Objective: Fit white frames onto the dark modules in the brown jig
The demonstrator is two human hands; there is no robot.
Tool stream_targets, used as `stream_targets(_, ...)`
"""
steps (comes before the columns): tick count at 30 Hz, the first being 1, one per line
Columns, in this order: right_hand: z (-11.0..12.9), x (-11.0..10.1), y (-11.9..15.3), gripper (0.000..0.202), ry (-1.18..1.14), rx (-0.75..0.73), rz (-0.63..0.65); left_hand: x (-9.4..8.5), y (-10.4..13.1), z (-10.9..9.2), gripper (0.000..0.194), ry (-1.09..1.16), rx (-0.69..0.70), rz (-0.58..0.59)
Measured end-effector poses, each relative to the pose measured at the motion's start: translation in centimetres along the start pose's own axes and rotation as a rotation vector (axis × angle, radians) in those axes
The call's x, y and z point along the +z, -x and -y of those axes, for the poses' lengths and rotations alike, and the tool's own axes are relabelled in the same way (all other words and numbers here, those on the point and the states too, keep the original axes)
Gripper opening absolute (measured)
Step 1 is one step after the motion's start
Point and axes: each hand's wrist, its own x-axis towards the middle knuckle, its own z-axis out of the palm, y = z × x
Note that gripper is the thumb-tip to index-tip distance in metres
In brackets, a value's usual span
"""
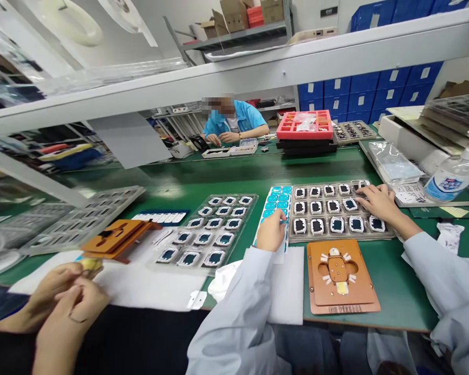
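My left hand [271,232] rests on a sheet of blue stickers [278,197], its fingers pinched on one blue sticker at the sheet's right edge. My right hand [377,202] lies over the far right part of a clear tray [297,238] that holds several small dark square parts [316,226]. Its fingertips touch a part in the upper rows and grip nothing. Both arms wear pale grey sleeves. An orange jig [338,273] with a small piece seated in it lies just in front of the tray.
A white foam pad [291,291] lies under my left forearm. A second tray of parts [211,229] sits to the left. A co-worker's hands [62,299] work at bottom left beside another orange jig [117,237]. A sanitizer bottle [453,177] stands right; another person [234,122] sits across the green bench.
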Motion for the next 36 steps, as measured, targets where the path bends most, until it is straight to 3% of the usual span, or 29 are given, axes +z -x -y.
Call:
stream_targets(4,0.2,-0.1,0.2,0.039,-0.041,0.011,-0.034,-0.2,1.1,-0.2,0.011,0.205,0.337,-0.07)
stream_targets(8,0.7,-0.9,-0.1,0.035,-0.102,0.006,-0.102,0.2,3.1,-1.6,0.009,0.422,0.788,0.037)
stream_targets(10,1.1,-1.9,-0.2,0.032,-0.149,0.0,-0.143,0.4,4.0,-2.3,0.018,0.532,1.023,0.074)
stream_targets(12,2.0,-3.3,0.2,0.028,-0.203,-0.003,-0.182,0.6,4.5,-2.9,0.032,0.574,1.15,0.068)
stream_targets(16,5.6,-6.8,3.3,0.024,-0.358,-0.029,-0.194,0.6,4.9,-3.5,0.022,0.479,1.246,0.11)
stream_targets(18,7.8,-8.3,5.6,0.021,-0.59,-0.104,-0.11,0.3,5.0,-3.6,0.015,0.442,1.282,0.141)
stream_targets(22,10.5,-9.3,9.3,0.018,-0.696,-0.233,0.115,0.1,5.2,-3.6,0.017,0.407,1.29,0.154)
stream_targets(25,10.6,-9.0,10.5,0.022,-0.741,-0.243,0.268,0.2,5.3,-3.4,0.02,0.382,1.265,0.135)
stream_targets(31,10.0,-9.3,10.5,0.015,-0.717,-0.286,0.348,0.3,5.4,-3.5,0.032,0.383,1.286,0.159)
stream_targets(36,9.5,-9.5,10.2,0.01,-0.684,-0.275,0.564,-0.1,5.6,-3.7,0.031,0.352,1.304,0.154)
